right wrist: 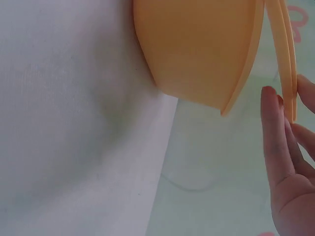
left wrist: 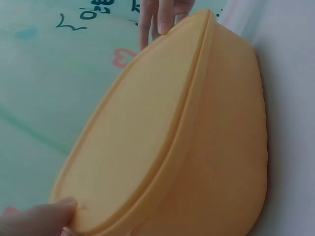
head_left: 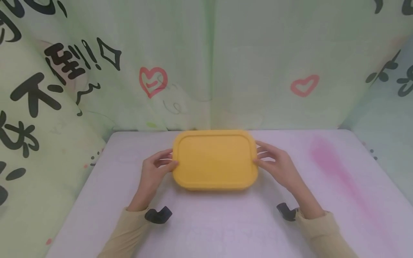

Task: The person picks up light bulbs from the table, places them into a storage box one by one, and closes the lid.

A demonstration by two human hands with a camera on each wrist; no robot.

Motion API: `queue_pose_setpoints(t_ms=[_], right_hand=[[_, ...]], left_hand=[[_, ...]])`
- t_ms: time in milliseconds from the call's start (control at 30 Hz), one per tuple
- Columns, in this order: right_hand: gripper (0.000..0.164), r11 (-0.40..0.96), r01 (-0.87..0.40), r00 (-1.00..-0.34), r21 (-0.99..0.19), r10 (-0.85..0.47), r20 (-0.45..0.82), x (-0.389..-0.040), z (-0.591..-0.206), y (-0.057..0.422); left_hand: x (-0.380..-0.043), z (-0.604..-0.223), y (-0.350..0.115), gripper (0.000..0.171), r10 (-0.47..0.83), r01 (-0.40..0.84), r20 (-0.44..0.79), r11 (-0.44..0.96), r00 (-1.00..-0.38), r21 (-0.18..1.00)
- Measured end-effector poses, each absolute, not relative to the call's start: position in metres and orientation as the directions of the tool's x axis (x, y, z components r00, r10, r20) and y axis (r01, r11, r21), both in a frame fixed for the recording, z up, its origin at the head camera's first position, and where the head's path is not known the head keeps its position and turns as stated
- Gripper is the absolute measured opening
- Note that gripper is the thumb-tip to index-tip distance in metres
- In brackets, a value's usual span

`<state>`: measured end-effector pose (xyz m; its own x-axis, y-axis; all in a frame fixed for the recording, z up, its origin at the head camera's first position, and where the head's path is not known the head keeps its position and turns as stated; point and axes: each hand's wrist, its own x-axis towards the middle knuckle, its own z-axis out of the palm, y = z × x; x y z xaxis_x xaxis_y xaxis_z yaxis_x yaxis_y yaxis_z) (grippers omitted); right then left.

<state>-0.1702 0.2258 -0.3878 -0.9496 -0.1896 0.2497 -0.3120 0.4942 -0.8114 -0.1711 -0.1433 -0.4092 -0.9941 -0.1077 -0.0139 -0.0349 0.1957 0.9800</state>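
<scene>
A yellow rectangular lid point(head_left: 215, 159) with rounded corners lies over a yellow box of the same colour point(right wrist: 197, 49). In the head view the lid hides most of the box. My left hand point(head_left: 155, 168) grips the lid's left end, its thumb on the top face. At the opposite end my right hand point(head_left: 280, 165) pinches the lid between thumb and fingers. The right wrist view shows a gap between the box rim and the lid point(right wrist: 283, 54) on that side. Near my left hand, the lid point(left wrist: 133, 128) stays close against the box point(left wrist: 226, 123). The inside is hidden.
The box stands on a whitish table point(head_left: 213, 225) near its far edge. A pink stain point(head_left: 332, 165) marks the right part. A pale green curtain point(head_left: 251, 43) with black characters and red hearts hangs behind and at both sides. Black pieces point(head_left: 158, 215) sit at the wrists.
</scene>
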Motion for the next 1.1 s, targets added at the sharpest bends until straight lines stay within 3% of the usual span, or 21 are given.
queue_pose_setpoints(t_ms=[767, 1100], right_hand=[[0.051, 0.535, -0.175, -0.979, -0.826, -0.184, 0.088, -0.18, -0.406, 0.226], [0.047, 0.557, -0.165, -0.981, -0.814, -0.18, 0.075, -0.18, -0.412, 0.227]], left_hand=[[-0.186, -0.429, -0.143, 0.047, -0.055, -0.143, -0.134, 0.209, -0.989, 0.967], [-0.187, -0.436, -0.141, 0.045, -0.042, -0.162, -0.157, 0.191, -0.987, 0.968]])
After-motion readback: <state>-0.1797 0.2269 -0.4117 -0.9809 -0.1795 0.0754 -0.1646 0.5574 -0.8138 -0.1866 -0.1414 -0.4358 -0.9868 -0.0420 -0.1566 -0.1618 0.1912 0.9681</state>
